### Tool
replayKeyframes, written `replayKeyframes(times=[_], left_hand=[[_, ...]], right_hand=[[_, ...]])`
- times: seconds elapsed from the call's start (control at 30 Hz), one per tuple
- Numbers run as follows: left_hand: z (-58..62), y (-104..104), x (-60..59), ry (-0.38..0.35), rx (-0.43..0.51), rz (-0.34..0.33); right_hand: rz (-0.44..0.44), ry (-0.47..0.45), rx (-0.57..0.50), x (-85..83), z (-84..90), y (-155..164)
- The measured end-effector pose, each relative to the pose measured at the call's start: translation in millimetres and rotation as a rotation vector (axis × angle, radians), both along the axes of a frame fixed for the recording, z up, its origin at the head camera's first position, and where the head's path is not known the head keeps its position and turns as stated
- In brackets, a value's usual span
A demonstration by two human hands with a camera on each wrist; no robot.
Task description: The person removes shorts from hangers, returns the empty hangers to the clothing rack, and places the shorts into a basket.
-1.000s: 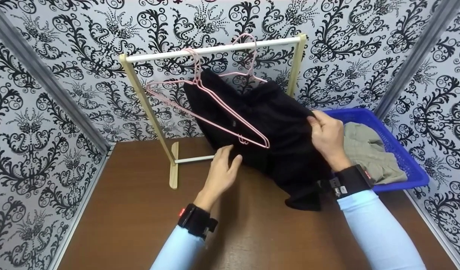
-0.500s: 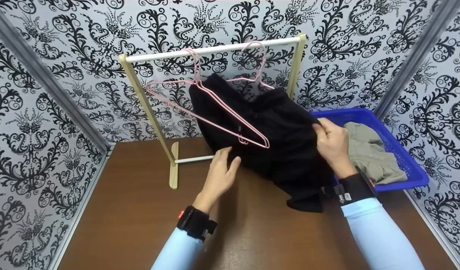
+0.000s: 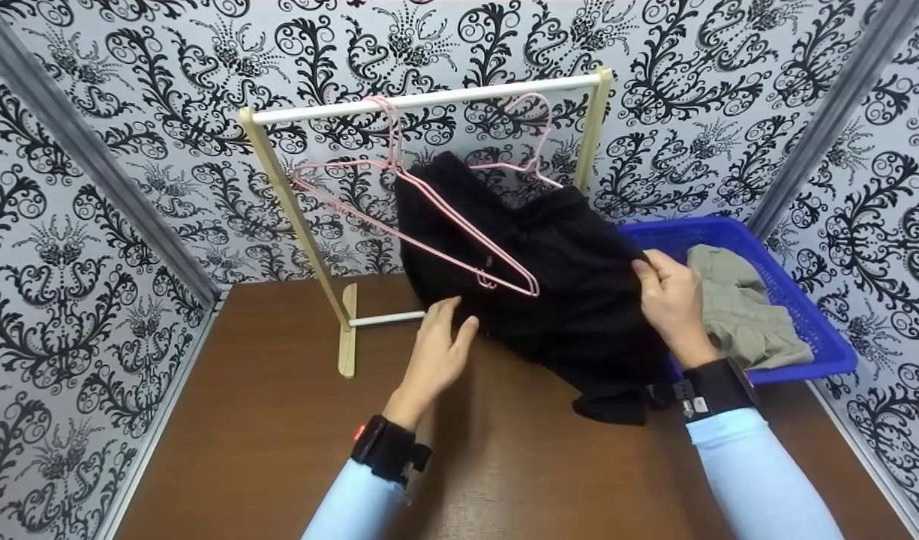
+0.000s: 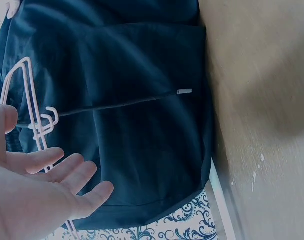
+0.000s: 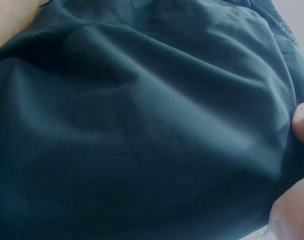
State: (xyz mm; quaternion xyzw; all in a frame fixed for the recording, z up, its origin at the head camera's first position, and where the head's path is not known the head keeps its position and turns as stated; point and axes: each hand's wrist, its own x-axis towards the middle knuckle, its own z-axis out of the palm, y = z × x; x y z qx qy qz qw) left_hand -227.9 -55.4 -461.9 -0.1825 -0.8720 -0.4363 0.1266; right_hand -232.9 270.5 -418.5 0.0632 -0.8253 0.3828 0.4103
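Garment (image 3: 594, 315), black, softly creased; right fingers (image 3: 660, 262) pinching it, left fingers (image 4: 94, 197) loosely spread.

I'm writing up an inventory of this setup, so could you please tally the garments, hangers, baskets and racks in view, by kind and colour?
Black garments: 1
Khaki garments: 1
Pink hangers: 3 (2 hooked on the rack, 1 in the black garment)
Blue baskets: 1
Clothes racks: 1
Total: 7
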Motion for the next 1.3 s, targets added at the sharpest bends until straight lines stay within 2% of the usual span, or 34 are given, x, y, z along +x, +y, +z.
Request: replayKeyframes(times=[0.17,0.4,0.57,0.73,1.03,1.17,1.3], left_hand=[[-2.8,-2,0.2,-0.007,-0.002,-0.004],[-4.8,-4,1.8,-0.046,-0.009,-0.012],[-6.9,-6,3.5,-0.026,-0.005,-0.004],[-9.6,-8,4.8,-0.027,0.001,0.007],[-12.0,-10,6.3,-0.021,0.015,0.019],[-15.3,-12,5.8,-0.011,0.011,0.022],[-17.5,-14,5.9,-0.033,0.015,0.02]], right_hand=[[0.001,-0.006,0.019,1.9,-6.6,2],[-0.009,-0.138,-0.025,6.8,-13.9,3],[-0.006,-0.184,-0.046,11.1,-20.4,5],[0.001,-0.207,-0.045,15.3,-28.5,6],[-0.004,-0.181,-0.021,16.8,-47.0,9],[0.01,-0.225,-0.023,19.1,-54.3,9],[0.028,-0.281,-0.021,22.3,-60.4,8]])
